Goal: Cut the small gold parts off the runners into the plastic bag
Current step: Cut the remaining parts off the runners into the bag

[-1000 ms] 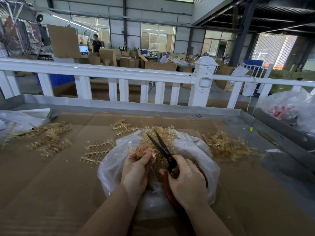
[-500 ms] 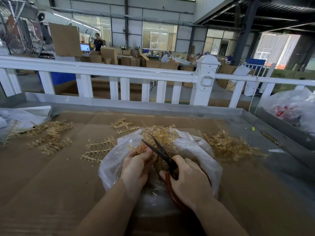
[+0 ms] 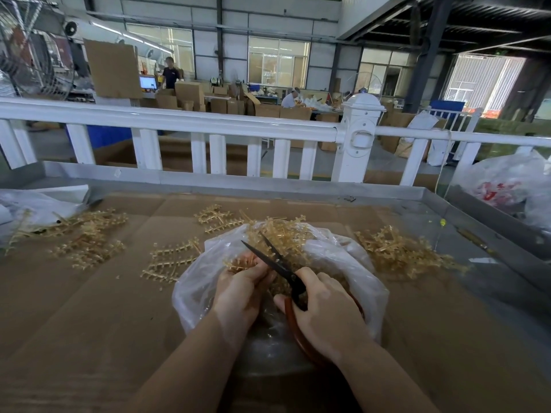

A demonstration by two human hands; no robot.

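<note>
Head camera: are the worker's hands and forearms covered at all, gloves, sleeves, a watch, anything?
No. Both the left hand and the right hand are bare, with no gloves, rings or tape visible. Both forearms are uncovered as far as the bottom edge of the frame, so no sleeve or cuff shows. No watch or wristband is visible on either wrist. Anything worn higher up the arms is outside the view.

Single head view, looking forward-down, close over hands.

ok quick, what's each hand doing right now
Left hand: holding a gold runner over the plastic bag.
Right hand: gripping the scissors, blades open.
</note>
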